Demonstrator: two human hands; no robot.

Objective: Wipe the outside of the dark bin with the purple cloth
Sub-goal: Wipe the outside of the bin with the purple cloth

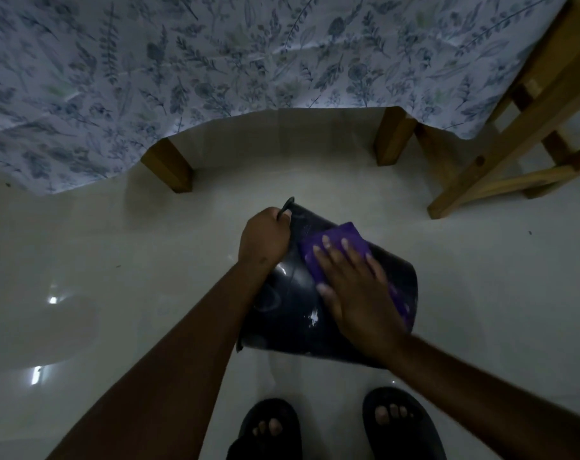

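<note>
The dark bin (292, 313) is tipped on its side above the pale floor, its glossy wall facing me with a few white marks on it. My left hand (264, 239) grips the bin's rim at its far upper end. The purple cloth (340, 234) lies folded on the bin's upper wall. My right hand (351, 283) presses flat on the cloth with fingers spread, covering most of it; a strip of cloth shows again by the bin's right edge.
A table draped in a leaf-patterned cloth (215, 61) fills the top, with wooden legs (169, 167) on the floor. A wooden stool (521, 127) stands at the right. My two feet in dark sandals (395, 423) are at the bottom.
</note>
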